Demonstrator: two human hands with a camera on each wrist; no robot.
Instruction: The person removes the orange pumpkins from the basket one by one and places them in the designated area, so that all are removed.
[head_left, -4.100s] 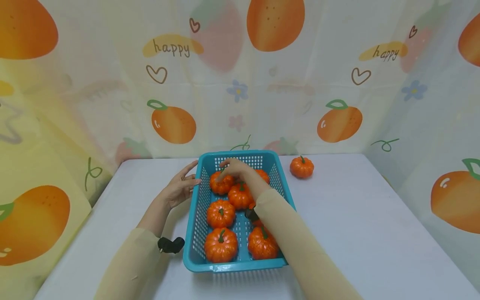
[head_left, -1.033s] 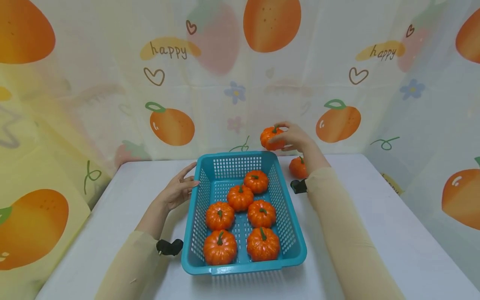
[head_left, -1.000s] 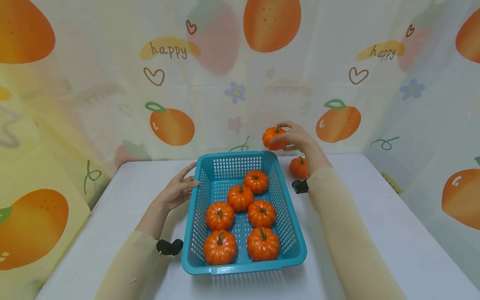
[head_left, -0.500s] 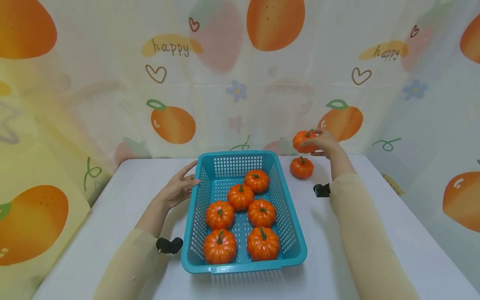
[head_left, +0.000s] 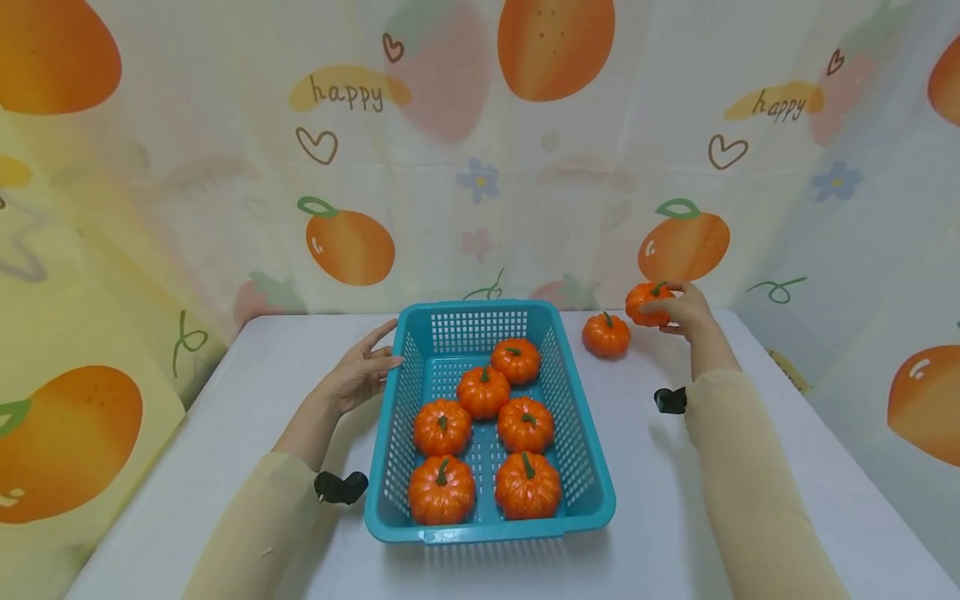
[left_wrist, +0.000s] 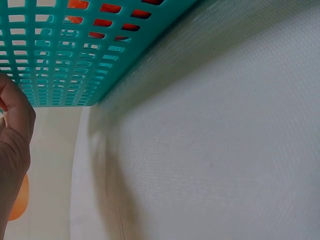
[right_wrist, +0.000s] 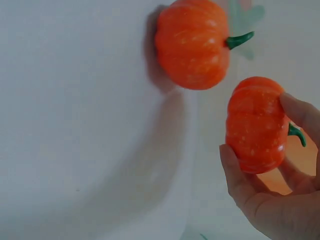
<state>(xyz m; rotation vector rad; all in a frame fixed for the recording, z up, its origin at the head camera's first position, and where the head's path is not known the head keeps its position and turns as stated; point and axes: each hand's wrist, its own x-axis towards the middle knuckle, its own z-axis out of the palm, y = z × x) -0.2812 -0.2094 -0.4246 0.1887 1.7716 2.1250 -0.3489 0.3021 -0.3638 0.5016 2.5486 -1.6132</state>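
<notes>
In the head view my right hand [head_left: 688, 312] grips a small orange toy pumpkin [head_left: 647, 305] with a green stem. It hangs over the table's back right; the right wrist view shows thumb and fingers around the pumpkin [right_wrist: 256, 125]. Just left of it, another toy pumpkin [head_left: 606, 335] rests on the table. My left hand [head_left: 358, 375] touches the left side of a blue plastic basket [head_left: 378, 467], its fingers fairly straight. Several toy pumpkins sit in the basket, one of them a pumpkin [head_left: 442, 490] at the near left corner.
A white-covered table [head_left: 667, 517] bears the basket. Behind it hangs a fruit-printed curtain [head_left: 525, 208], close to the table's back edge. Black wrist cameras sit on both sleeves, the left camera [head_left: 341, 488] near the basket's side.
My right hand took a pumpkin from the basket's far left, lifted it over the rim, and carried it right past the table pumpkin, now lower. My left hand has stayed at the basket.
</notes>
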